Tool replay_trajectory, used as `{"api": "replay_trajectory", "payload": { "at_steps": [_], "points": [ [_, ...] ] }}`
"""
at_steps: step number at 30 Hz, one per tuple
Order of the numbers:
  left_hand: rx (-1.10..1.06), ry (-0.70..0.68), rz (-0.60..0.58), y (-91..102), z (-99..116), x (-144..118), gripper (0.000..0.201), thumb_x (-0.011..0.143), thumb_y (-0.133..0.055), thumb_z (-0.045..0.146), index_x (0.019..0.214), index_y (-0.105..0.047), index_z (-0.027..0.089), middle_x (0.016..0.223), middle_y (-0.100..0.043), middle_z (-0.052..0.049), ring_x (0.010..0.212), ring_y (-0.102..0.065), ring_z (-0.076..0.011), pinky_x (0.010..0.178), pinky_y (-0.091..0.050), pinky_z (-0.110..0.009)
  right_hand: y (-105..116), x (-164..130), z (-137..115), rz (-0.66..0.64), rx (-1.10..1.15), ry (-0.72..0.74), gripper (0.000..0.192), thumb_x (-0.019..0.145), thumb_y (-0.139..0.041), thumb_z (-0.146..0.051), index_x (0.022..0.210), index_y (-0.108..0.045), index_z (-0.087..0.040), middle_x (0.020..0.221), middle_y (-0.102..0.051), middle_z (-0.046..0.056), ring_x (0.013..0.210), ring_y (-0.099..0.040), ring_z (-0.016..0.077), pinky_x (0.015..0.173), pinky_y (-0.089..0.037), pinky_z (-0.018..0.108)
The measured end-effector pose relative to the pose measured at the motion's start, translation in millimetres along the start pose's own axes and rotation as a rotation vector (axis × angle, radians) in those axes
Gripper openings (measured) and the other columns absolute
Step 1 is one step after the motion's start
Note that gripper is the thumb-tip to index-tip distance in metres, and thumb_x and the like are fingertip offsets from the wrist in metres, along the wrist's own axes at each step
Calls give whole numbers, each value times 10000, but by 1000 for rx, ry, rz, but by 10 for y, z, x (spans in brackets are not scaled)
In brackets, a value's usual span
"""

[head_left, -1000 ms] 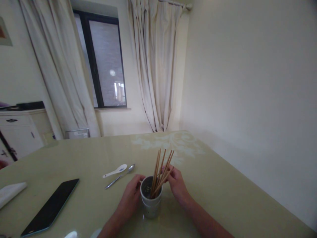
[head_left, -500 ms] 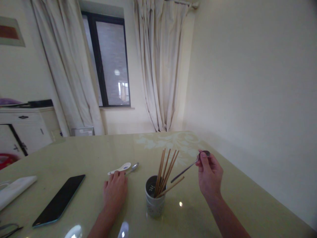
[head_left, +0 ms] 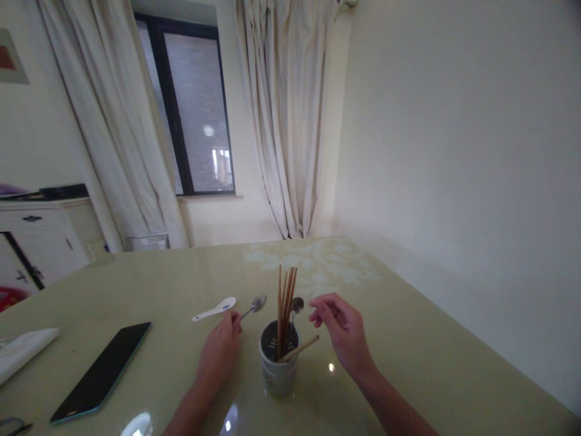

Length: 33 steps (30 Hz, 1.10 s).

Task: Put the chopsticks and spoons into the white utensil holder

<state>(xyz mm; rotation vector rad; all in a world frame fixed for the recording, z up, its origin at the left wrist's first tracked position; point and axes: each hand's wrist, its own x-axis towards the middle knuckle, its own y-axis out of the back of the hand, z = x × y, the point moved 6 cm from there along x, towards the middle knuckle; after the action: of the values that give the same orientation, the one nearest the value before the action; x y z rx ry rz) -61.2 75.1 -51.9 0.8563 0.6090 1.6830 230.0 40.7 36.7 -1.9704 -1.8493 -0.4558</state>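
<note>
1. The left hand (head_left: pixel 221 350) is down low on the glossy pale-green table (head_left: pixel 408 351), fingers pinched on the handle of a slim metal spoon (head_left: pixel 254 306). The spoon's bowl points up and away from the hand, lifted a bit off the surface as far as I can tell.
2. The right hand (head_left: pixel 344 334) hovers just right of the holder, fingers loosely spread and curled, palm facing left. Nothing in it.
3. Between the two hands stands a white ceramic utensil holder (head_left: pixel 278 363) with small holes in its side, upright on the table, near the front edge.
4. Inside that holder: a bunch of brown wooden chopsticks (head_left: pixel 285 303), most standing nearly straight up, plus one that leans way out to the right over the rim, towards the right hand.
5. A second metal spoon (head_left: pixel 296 306) also sits in the holder, bowl end up, right beside the chopsticks.
6. A white ceramic soup spoon (head_left: pixel 214 310) with a little blue mark lies flat on the table just left of the held spoon, not touching the hand.
7. Further left lies a black smartphone (head_left: pixel 101 370), screen up, and past that a folded white cloth (head_left: pixel 22 351) at the table's edge.
8. Behind the table: cream curtains (head_left: pixel 290 121) around a dark-framed window (head_left: pixel 190 109), and a white cabinet (head_left: pixel 36 242) off to the left.
</note>
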Motion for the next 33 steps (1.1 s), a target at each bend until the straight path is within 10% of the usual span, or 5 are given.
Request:
{"api": "replay_trajectory", "payload": {
  "at_steps": [4, 10, 17, 25, 33],
  "points": [
    [-343, -99, 41, -49, 250, -79, 276, 995, -413, 439, 966, -607, 246, 804, -706, -22, 758, -677, -240, 721, -518, -352, -18, 29, 276, 42, 2, -110, 497, 937, -676, -645, 753, -705, -183, 648, -663, 22, 553, -600, 142, 531, -491, 253],
    [-631, -216, -234, -180, 601, -252, 267, 982, -533, 410, 1054, -701, 216, 1033, -801, -77, 951, -737, -255, 852, -570, -358, -291, -15, 826, -116, 45, -321, 529, 810, -769, -700, 925, -777, -183, 809, -731, 49, 649, -632, 176, 569, -480, 273],
    [-590, -261, -155, -129, 623, -250, 313, 979, -547, 393, 1124, -761, 217, 1142, -801, -110, 1057, -736, -274, 956, -574, -401, -191, 69, 648, -5, 101, -234, 464, 855, -769, -642, 843, -766, -178, 782, -737, 50, 684, -628, 176, 621, -470, 282],
    [-126, -264, 236, 135, 359, -86, 324, 1016, -447, 318, 1087, -739, 197, 1111, -784, -117, 1061, -715, -285, 971, -561, -449, 661, 300, 121, 452, 317, 21, 405, 746, -906, -567, 797, -737, -203, 721, -676, 0, 623, -564, 118, 578, -483, 228],
    [625, -117, 272, 366, -176, 4, 478, 989, -394, 68, 1361, -670, 186, 1413, -700, -142, 1306, -617, -312, 1134, -376, -531, 43, 97, 1, -68, 102, -63, 367, 897, -782, -546, 787, -780, -196, 691, -711, 41, 631, -622, 168, 605, -515, 286]
  ]
}}
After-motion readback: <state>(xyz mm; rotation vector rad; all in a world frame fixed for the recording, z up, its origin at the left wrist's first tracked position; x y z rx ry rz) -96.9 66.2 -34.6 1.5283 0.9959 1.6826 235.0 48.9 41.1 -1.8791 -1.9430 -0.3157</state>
